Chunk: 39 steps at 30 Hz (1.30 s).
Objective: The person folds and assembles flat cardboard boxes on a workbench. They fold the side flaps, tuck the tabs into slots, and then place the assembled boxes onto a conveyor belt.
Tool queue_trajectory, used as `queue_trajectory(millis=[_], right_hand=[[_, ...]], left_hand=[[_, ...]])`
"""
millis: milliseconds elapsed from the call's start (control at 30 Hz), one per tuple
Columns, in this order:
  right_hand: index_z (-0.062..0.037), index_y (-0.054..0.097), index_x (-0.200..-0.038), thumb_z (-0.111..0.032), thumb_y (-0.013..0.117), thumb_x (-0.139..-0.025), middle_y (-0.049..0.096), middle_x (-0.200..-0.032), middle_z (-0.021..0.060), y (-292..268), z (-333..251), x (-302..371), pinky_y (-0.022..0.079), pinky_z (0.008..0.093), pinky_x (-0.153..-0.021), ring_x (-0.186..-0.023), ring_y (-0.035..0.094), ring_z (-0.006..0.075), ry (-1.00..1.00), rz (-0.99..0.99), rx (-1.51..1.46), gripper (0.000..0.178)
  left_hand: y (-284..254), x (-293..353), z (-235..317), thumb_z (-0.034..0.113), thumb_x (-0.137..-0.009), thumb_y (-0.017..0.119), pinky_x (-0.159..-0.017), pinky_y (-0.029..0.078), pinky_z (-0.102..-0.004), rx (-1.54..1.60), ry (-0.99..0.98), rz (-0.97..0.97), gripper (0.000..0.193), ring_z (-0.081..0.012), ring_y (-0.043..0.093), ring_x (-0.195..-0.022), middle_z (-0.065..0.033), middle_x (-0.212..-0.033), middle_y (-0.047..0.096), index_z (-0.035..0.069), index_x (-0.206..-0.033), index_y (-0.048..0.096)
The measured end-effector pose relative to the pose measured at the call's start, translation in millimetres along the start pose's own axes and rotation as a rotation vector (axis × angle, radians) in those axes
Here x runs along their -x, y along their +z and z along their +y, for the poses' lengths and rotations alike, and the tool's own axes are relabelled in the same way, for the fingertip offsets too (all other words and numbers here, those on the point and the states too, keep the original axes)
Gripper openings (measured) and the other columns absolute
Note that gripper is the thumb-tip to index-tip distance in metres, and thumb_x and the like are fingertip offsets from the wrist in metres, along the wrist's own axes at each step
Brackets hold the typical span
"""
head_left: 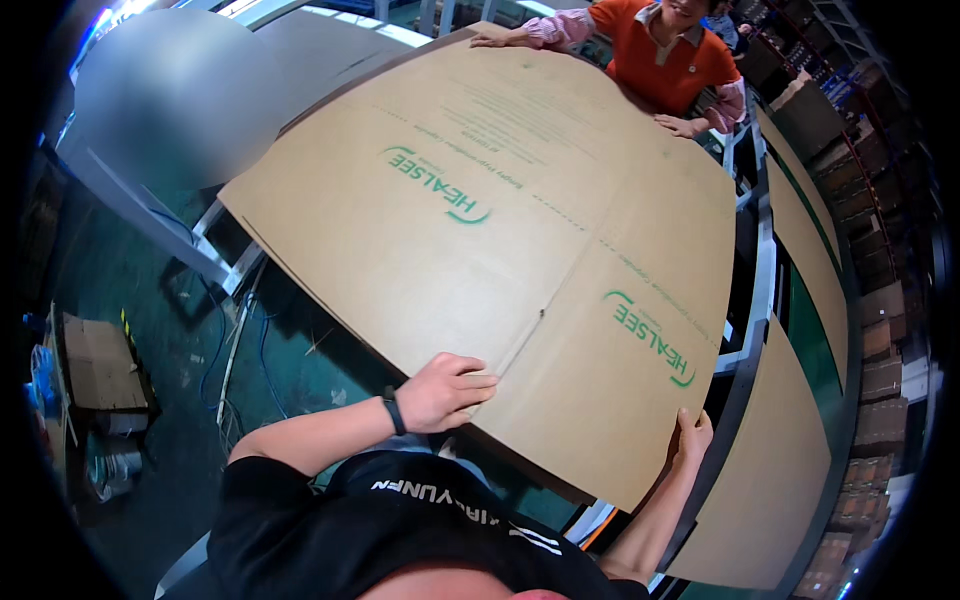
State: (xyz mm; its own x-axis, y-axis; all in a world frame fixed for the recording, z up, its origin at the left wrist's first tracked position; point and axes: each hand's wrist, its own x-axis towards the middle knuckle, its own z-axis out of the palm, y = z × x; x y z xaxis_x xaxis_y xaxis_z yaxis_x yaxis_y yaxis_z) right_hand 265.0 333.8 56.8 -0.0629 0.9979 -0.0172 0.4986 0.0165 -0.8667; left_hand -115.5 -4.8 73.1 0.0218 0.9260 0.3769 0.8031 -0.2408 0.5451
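Observation:
A large brown cardboard sheet (400,260) with green print and a crease across it lies flat in front of me. My left hand (450,393), a dark band at its wrist, grips the near edge beside the crease, with bent fingers on top. At the near right corner, my right hand (693,435) holds the side edge; its thumb shows on top, while the other fingers are mostly hidden. Across from me, another person's hands (680,127) rest on the far edge of the same sheet.
A co-worker in an orange top (672,60) stands at the far side. More cardboard sheets (765,470) lie on a frame to the right. A white metal frame (150,220) stands at left, near loose cables and a cardboard box (103,363) on the green floor.

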Motion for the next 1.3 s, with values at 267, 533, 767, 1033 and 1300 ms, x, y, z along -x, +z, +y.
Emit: queue_trajectory(millis=[267,533,767,1033,1300], right_hand=[[0.0102,0.052,-0.123,-0.002,0.076,-0.071,0.063,-0.113,0.0169,103,10,57,0.05,0.0348,-0.088,-0.099,0.063,0.0266,-0.102,0.13,-0.155,0.059],[0.0086,0.049,-0.129,-0.012,0.078,-0.071,0.06,-0.12,0.0225,95,-26,44,0.047,0.0359,-0.093,-0.108,0.059,0.0282,-0.038,0.018,0.013,0.068],[0.008,0.033,-0.14,-0.031,0.072,-0.08,0.043,-0.138,0.0309,84,29,98,0.034,0.0407,-0.109,-0.132,0.041,0.0383,0.05,-0.142,0.108,0.082],[0.0042,0.032,-0.142,-0.024,0.068,-0.083,0.043,-0.14,0.0275,28,-8,129,0.038,0.0393,-0.106,-0.129,0.045,0.0361,-0.073,-0.226,-0.195,0.075],[-0.0026,0.048,-0.133,-0.012,0.069,-0.079,0.05,-0.134,0.0189,-220,140,227,0.035,0.0417,-0.108,-0.127,0.044,0.0355,-0.182,0.162,0.185,0.059]], left_hand=[[-64,40,-51,0.003,-0.069,0.067,-0.102,0.039,-0.0437,-0.102,-0.205,-0.143,0.05,-0.0337,0.05,-0.121,-0.0075,-0.127,0.06,0.008,-0.119,0.061],[-55,28,-53,0.005,-0.064,0.069,-0.104,0.038,-0.0428,-0.099,-0.219,-0.15,0.056,-0.0335,0.049,-0.121,-0.0083,-0.13,0.058,0.006,-0.119,0.062],[-51,31,-35,0.004,-0.064,0.068,-0.104,0.039,-0.0434,-0.186,-0.247,-0.198,0.054,-0.0344,0.049,-0.12,-0.0121,-0.125,0.059,0.004,-0.118,0.062],[-41,-23,17,0.007,-0.077,0.06,-0.093,0.047,-0.0412,-0.908,-0.438,-0.518,0.033,-0.03,0.058,-0.107,-0.0118,-0.116,0.063,0.005,-0.109,0.067],[126,-98,202,0.004,-0.068,0.071,-0.092,0.048,-0.0406,-0.338,0.114,-0.338,0.043,-0.033,0.06,-0.105,-0.0148,-0.114,0.064,0.006,-0.11,0.066]])
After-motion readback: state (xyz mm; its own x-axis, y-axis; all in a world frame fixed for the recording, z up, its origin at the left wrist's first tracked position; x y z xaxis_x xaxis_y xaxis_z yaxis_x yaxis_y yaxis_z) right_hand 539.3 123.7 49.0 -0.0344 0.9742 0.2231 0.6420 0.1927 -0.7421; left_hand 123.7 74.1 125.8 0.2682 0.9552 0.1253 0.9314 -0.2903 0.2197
